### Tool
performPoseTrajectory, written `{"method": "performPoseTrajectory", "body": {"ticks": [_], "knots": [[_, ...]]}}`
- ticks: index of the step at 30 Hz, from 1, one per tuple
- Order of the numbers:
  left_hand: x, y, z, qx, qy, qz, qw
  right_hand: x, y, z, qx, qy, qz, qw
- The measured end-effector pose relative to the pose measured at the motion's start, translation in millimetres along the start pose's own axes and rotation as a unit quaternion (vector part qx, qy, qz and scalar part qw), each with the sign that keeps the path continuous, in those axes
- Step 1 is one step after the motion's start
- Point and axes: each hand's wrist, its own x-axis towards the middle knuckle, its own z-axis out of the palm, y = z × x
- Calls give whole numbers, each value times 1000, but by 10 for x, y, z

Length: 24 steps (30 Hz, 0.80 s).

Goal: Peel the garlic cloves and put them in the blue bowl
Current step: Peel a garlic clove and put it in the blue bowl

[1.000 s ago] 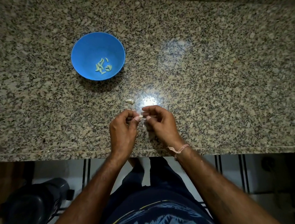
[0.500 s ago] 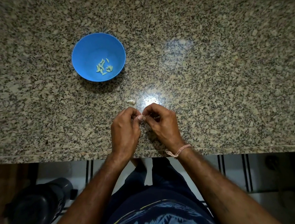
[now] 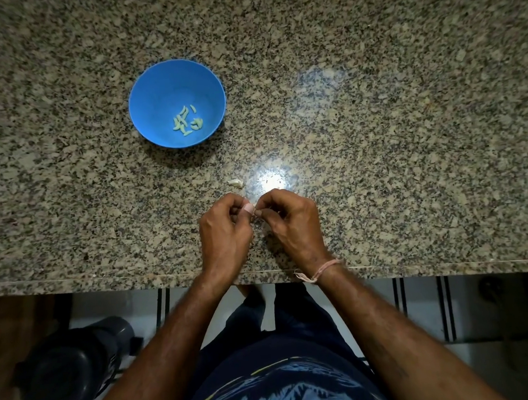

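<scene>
Peeling step: my left hand [image 3: 225,232] and right hand [image 3: 290,223] meet at the fingertips, both pinching a barely visible garlic clove [image 3: 255,212] near the counter [image 3: 412,155] edge; next, I judge, strip the skin and carry the clove to the blue bowl [image 3: 157,91], well apart.

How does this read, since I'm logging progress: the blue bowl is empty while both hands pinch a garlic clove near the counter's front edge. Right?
The blue bowl is not empty: several peeled cloves lie in it, as the head view shows. The rest stands: the left hand and right hand pinch a mostly hidden garlic clove near the front edge of the counter.
</scene>
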Motion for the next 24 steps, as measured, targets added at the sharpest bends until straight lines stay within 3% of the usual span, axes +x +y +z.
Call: {"method": "performPoseTrajectory", "body": {"ticks": [5, 11, 17, 24], "knots": [[26, 0, 6, -38, -1, -49, 998, -17, 43, -4, -74, 8, 3, 997], [35, 19, 42, -35, -14, -46, 998, 61, -107, -72, 109, -22, 90, 990], [47, -15, 72, -28, -26, -48, 998, 96, -49, -44, 153, -11, 152, 976], [41, -63, 80, 14, 0, 69, 998, 111, -10, -49, 160, -10, 173, 972]]}}
